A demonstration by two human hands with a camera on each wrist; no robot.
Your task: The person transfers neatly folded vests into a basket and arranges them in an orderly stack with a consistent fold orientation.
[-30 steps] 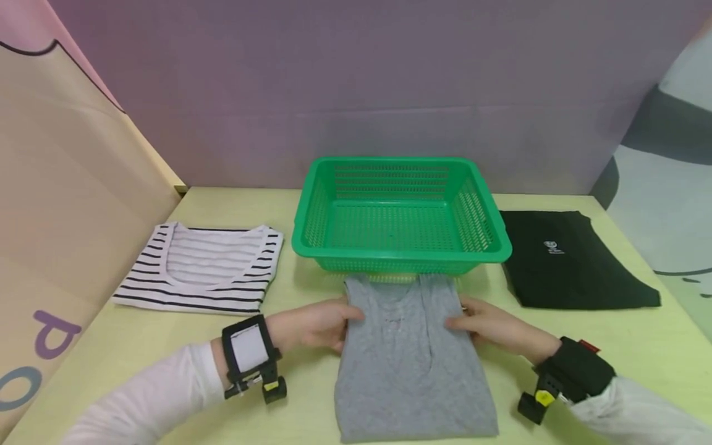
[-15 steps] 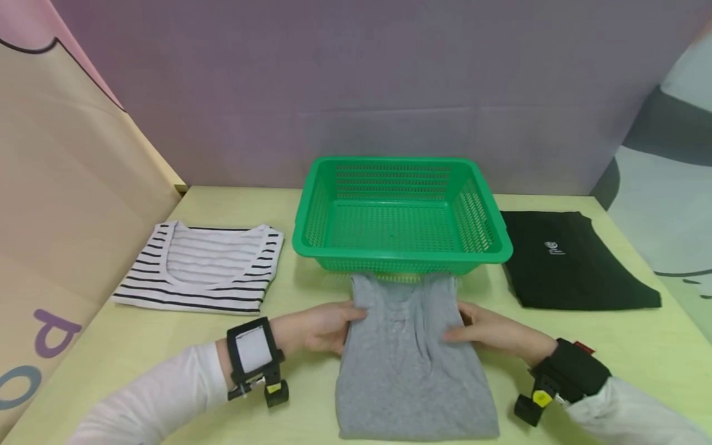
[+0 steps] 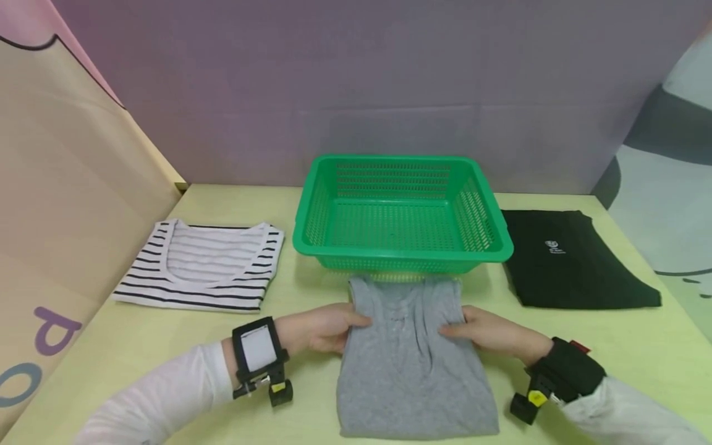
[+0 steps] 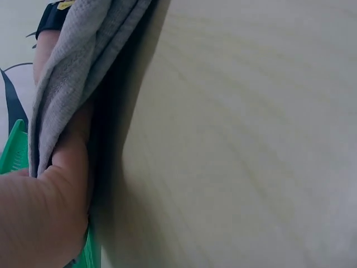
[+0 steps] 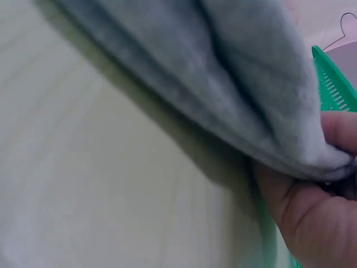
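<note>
Head view looks down over the table (image 3: 167, 346); wrist views sit close, sharing the grey shirt (image 3: 411, 364).

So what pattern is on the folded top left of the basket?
Black and white stripes on the folded top; the head view shows it best.

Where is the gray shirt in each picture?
Head: gray shirt lies bottom center on the table, the left hand and right hand gripping its sides.
Left wrist: top left, over the thumb.
Right wrist: top right.
Shared landmark: green basket.
</note>
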